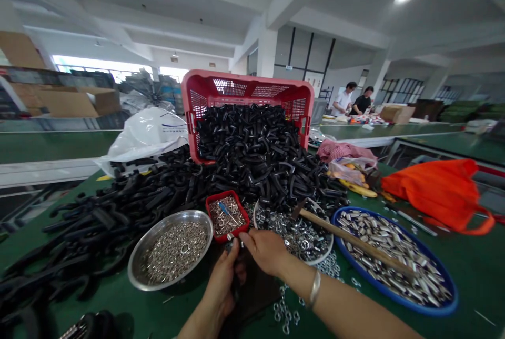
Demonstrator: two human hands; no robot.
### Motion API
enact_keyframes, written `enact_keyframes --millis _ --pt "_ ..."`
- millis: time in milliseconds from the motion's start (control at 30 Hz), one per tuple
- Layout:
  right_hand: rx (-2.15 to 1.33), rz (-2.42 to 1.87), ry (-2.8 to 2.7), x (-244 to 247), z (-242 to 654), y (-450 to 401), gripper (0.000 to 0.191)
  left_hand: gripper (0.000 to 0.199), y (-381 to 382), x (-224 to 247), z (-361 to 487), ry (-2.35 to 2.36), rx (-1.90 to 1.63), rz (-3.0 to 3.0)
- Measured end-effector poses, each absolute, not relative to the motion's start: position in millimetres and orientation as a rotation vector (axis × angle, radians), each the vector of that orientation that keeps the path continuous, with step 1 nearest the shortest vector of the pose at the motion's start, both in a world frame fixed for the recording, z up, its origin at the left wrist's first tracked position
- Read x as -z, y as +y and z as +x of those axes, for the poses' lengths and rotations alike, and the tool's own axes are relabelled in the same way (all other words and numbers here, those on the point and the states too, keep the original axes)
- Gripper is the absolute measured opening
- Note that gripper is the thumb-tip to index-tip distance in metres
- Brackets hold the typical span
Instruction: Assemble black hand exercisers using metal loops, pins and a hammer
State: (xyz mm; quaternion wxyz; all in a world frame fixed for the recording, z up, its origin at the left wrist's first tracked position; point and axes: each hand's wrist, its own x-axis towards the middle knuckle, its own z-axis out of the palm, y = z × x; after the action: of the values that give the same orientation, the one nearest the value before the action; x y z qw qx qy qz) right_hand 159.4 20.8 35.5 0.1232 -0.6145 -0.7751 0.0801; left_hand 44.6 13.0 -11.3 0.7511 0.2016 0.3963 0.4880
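My left hand (pixel 224 278) is closed around a dark part with a small silver metal piece (pixel 230 236) at its top. Thumb and fingers of my right hand (pixel 267 250) are pinched together right beside it; what they grip is mostly hidden. Just beyond both hands stands a red tray (pixel 208 207) of small screws, with a blue-handled screwdriver (pixel 225 211) lying on them. To the left is a steel bowl (pixel 136 270) full of tiny metal pieces. On the right, a white-rimmed dish (pixel 331 247) holds small metal parts, and a wooden-handled hammer (pixel 355 244) rests across it.
A tipped red crate (pixel 248 78) spills black curved handles (pixel 252 144) over the green table. The hammer also reaches over a blue basin (pixel 453 297) of silver cylinders. An orange bag (pixel 434 189) and bananas (pixel 359 188) lie at right. Two people work in the background.
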Motion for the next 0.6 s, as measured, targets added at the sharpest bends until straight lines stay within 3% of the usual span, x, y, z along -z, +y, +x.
enact_keyframes --millis 67,133,233,367,600 --pt "-0.07 -1.696 -2.302 -36 161 19 0.052 0.037 14 10 44 0.845 -1.052 0.427" --pt "-0.136 -1.697 -2.334 -36 164 17 0.051 0.038 14 10 43 0.868 -1.031 0.46" --pt "-0.427 -1.845 -2.301 -37 168 14 0.068 0.038 14 10 43 0.915 -1.025 0.507" --pt "-0.187 -1.73 -2.272 -37 169 9 0.055 0.038 14 8 43 0.887 -0.971 0.473" --pt "-1.139 -1.72 -1.856 -18 173 11 0.072 0.044 12 8 44 1.149 -0.982 0.97"
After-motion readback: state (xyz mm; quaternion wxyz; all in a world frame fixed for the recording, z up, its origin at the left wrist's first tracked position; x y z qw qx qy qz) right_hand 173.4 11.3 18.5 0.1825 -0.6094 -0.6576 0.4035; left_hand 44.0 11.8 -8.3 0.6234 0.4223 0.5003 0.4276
